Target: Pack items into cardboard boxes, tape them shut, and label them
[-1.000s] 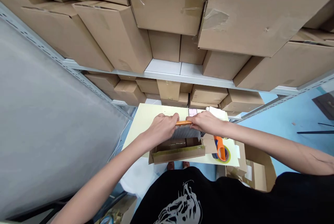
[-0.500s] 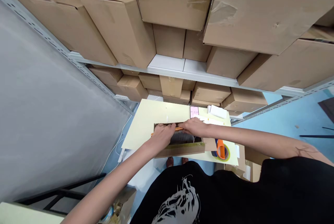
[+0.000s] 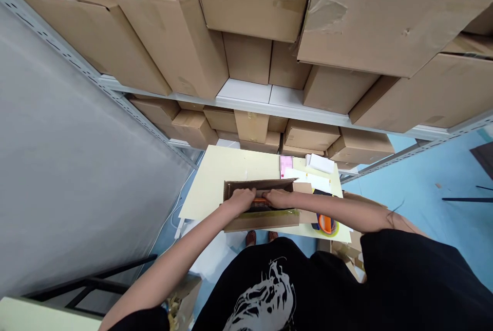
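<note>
A long open cardboard box (image 3: 262, 221) lies on the pale yellow table near my body, a flap spread to its right. Both hands reach down inside it. My left hand (image 3: 242, 199) has its fingers curled at the left end of an orange-edged flat item (image 3: 261, 200). On the same item's right end, my right hand (image 3: 278, 198) is closed too. What kind of thing it is cannot be made out, since the hands and box walls cover most of it. Something dark shows beneath it in the box.
An orange tape dispenser (image 3: 326, 223) sits at the table's right edge. Behind the box are a phone with a pink screen (image 3: 286, 163), white papers (image 3: 308, 178) and a white stack (image 3: 320, 163). Metal shelving (image 3: 246, 105) full of cardboard boxes rises beyond the table (image 3: 208, 179).
Both hands have lowered the orange-edged item from the box's far rim down into the box. The far wall of the box is now uncovered, and my right forearm has come closer to the tape dispenser.
</note>
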A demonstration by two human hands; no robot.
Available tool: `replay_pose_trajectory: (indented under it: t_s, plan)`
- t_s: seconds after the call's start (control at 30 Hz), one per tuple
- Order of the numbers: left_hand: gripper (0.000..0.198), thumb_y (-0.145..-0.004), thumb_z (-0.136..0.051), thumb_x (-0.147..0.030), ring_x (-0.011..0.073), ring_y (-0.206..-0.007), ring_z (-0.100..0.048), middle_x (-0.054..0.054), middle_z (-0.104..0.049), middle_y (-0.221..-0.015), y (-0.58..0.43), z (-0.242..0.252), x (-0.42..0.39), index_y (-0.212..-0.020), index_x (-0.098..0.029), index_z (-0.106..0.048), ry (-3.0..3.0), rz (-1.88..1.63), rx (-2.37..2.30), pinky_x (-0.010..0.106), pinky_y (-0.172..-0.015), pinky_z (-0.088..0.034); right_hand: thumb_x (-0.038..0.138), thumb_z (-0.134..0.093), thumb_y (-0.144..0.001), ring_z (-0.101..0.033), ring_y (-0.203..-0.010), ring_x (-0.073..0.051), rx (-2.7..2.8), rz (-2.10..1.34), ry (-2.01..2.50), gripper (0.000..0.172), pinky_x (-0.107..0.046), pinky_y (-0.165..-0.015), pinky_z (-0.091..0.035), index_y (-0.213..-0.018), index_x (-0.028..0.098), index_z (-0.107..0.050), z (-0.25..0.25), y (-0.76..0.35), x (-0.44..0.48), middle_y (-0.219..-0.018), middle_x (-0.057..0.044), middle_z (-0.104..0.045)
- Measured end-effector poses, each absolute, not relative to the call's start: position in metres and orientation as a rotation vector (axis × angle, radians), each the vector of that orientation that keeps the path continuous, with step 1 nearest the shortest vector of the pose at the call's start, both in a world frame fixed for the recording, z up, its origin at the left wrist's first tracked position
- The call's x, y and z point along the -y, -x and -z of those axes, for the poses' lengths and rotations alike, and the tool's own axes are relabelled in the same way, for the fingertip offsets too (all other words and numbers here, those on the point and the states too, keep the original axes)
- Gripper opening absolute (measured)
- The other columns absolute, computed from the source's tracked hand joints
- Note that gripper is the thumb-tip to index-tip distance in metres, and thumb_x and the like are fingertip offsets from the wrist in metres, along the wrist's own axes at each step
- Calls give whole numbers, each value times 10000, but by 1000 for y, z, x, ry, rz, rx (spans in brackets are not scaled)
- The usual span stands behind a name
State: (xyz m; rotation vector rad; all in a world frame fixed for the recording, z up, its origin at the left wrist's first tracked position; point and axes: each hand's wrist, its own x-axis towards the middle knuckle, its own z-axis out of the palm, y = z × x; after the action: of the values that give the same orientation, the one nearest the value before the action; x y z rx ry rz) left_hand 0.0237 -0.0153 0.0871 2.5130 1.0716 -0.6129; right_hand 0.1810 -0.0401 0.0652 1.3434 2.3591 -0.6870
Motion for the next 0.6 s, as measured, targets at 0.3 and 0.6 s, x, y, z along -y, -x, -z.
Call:
replay_pose_trajectory:
  t_s: [0.3,0.6]
  plan:
    - [488,-897,-417,-379,302,-1166,-512,190,-532,-1242,70,-100,65,-1311,-129,-351,-2196,-460,-1814,458,-925,-454,372,-414,-894,-506,-1189,-279,-2339,547,-2607,431,-481,-1016,-378,-1275,181,-479,-89,-288,118,-1270,-141,-554]
    - [639,-854,-480,-421,293,-1168,-521,152,-486,-1307,52,-57,71,-1385,-173,-225,-2053,-392,-1621,430,-853,-512,532,-495,-791,-647,-973,-235,-1631,1662,-2967,596,-406,-860,-515,-1271,184,-437,-10,-286,170,-1131,-123,-647]
